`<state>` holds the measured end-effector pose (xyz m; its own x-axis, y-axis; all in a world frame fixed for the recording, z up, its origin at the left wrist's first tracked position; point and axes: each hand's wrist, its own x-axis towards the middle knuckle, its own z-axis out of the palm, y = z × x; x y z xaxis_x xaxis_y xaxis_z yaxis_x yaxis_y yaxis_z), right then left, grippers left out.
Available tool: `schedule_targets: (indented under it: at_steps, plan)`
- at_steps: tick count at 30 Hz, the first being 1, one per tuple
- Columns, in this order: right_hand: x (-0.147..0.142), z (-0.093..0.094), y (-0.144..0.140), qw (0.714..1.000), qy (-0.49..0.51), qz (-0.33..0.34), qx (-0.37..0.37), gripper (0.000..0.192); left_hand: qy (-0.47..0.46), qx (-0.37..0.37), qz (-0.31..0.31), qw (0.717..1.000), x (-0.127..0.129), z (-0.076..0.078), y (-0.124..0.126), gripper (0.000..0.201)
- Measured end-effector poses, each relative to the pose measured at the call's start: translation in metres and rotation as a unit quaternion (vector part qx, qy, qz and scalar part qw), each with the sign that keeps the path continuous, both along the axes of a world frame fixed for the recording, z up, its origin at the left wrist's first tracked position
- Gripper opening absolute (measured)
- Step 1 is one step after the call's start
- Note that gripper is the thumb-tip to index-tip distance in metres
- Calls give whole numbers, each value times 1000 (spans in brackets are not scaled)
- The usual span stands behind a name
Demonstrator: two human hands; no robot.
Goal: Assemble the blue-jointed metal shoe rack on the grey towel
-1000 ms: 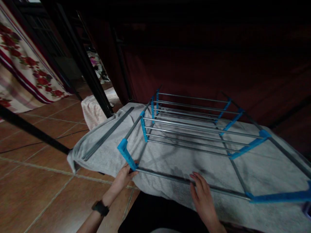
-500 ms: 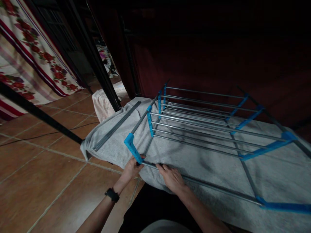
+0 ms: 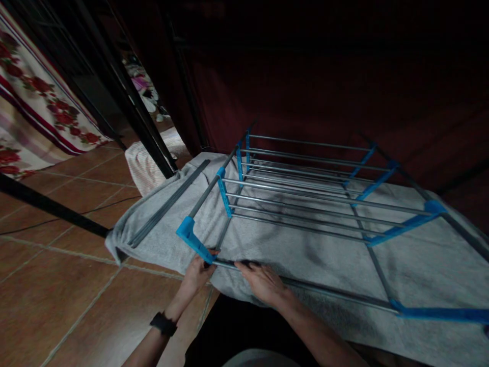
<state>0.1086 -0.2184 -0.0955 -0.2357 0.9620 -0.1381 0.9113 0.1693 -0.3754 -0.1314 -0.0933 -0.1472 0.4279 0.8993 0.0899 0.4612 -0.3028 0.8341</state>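
Head view, the only one, looks down on a metal rack frame (image 3: 305,204) with grey rods and blue plastic connectors, which lies flat on a grey towel (image 3: 324,255) spread over the tiled floor (image 3: 57,285). The frame fills the middle of the picture and reaches toward 2 o'clock.

At about 7 o'clock, the left hand (image 3: 196,272) is at the near corner of the frame, its fingers closed around the joint where the blue corner connector (image 3: 193,239) meets the near rod (image 3: 324,291). A dark watch (image 3: 163,323) sits on this wrist. The right hand (image 3: 263,280) is just beside it, toward 6 o'clock, resting on the same rod with the fingers curled over it; I cannot tell whether it truly grips or only presses.

At 10 o'clock from the hands, some loose grey rods (image 3: 168,206) lie on the edge of the towel, apart from the frame. Behind them a folded pale cloth (image 3: 147,165) lies on the floor beside a black post (image 3: 130,102), and a flowered fabric (image 3: 38,117) hangs at 10 o'clock.

My judgement on the risk: both hands are on one corner, so the far side is not held, and a strong push or pull there may twist the frame or slide it on the soft towel. The rod end could also slip out of the connector and pinch a finger. The room is dim, so the joint is hard to see.
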Motion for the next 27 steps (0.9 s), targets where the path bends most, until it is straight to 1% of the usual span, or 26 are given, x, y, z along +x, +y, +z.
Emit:
schedule_targets:
  at_steps: [6,12,16,22,25,27]
  plan:
    - [1,-9,0,1000,28,-10,-9,55,-7,-4,13,1000,0,-1,-2,29]
    - [3,-9,1,999,53,-2,6,49,-15,-9,17,1000,-1,-5,-3,30]
    - [2,-11,1,999,40,5,4,49,-14,8,17,1000,-1,-5,-3,30]
    - [2,-14,-1,1000,22,-12,6,49,3,19,10,1000,1,0,-6,30]
    - [2,-17,-2,1000,8,-7,21,49,3,34,11,999,3,2,-8,32]
    - [0,-20,-4,999,-14,0,44,49,4,38,16,999,5,5,-10,34]
